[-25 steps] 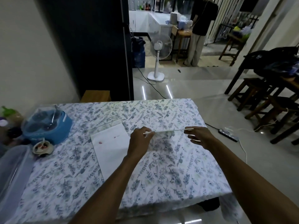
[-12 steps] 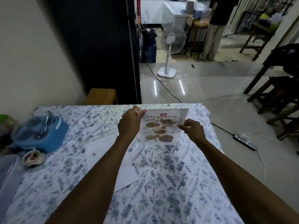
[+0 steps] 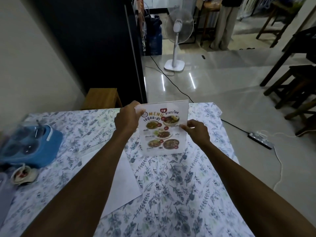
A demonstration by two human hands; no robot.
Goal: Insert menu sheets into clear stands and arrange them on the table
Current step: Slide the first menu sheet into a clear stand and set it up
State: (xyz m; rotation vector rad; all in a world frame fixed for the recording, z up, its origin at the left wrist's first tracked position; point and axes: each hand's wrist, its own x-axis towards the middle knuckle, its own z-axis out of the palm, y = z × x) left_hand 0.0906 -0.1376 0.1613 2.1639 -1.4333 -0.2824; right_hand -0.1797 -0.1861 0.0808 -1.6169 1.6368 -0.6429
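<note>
Glossy pale floor tiles (image 3: 222, 86) stretch away beyond our table (image 3: 179, 194), which is covered in a white cloth printed with blue-grey leaves. On the floor stand a white pedestal fan (image 3: 177, 31), dark wooden stools (image 3: 297, 89) at the right, and a power strip (image 3: 260, 140) with its cable close to the table's right edge. A dark panel (image 3: 95, 45) rises behind the table's far left, with a small wooden bench (image 3: 102, 98) at its foot.

On the cloth at our left sits a blue container (image 3: 30, 147) under a clear lid, and just in front of it a small white dish (image 3: 23, 174). A blank white sheet (image 3: 123, 185) lies flat on the cloth, partly under our left forearm.

We hold the menu sheet in its clear stand (image 3: 162, 129) upright near the far middle of the table, printed side towards us, showing the word MENU and pictures of dishes. Its lower edge is at the cloth; whether it touches, we cannot tell. Our left hand (image 3: 127, 119) grips the upper left corner, thumb over the front. Our right hand (image 3: 196, 130) pinches the right edge about halfway down.
</note>
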